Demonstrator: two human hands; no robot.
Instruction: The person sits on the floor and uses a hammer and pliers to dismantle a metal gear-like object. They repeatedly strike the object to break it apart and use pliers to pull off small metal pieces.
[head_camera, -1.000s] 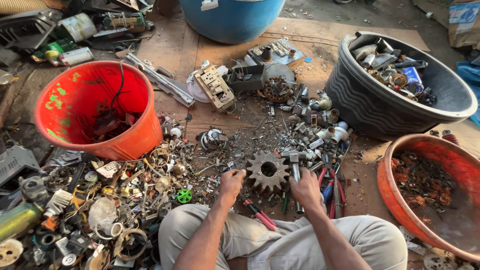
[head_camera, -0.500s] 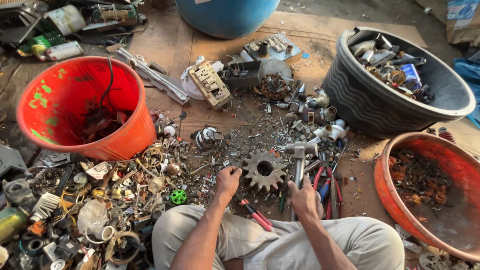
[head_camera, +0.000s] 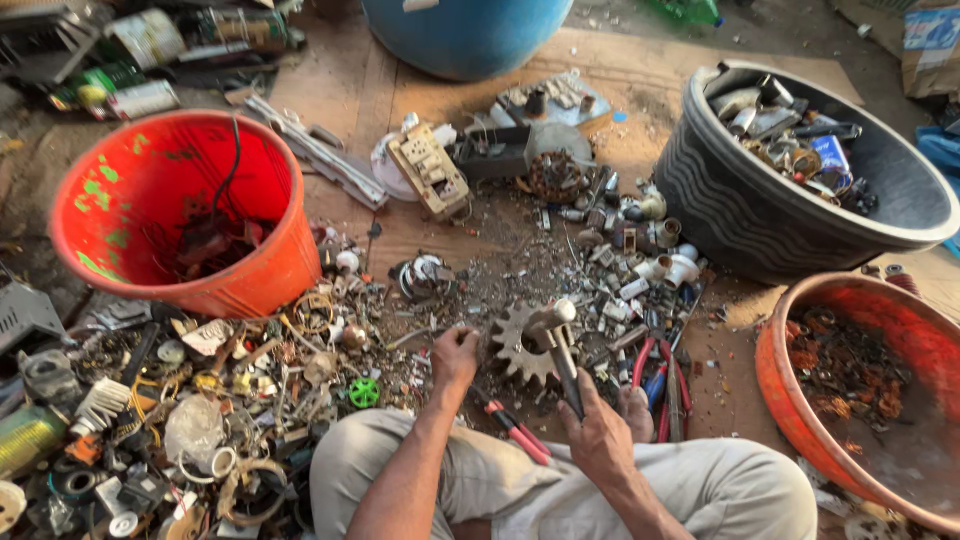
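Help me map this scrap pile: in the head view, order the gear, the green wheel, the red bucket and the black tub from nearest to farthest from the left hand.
1. Gear, just right of the left hand.
2. Green wheel, a little to its left.
3. Red bucket, up and left.
4. Black tub, far up and right.

Bare forearms (no sleeves showing), light khaki trousers (head_camera: 700, 490) over both legs.

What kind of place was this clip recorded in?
Probably a scrap-sorting spot on open ground. A heap of small mixed metal and electrical parts lies on the ground, a black ribbed plastic tub holds metal pieces, and the right hand holds a metal hammer over a rusty toothed gear.
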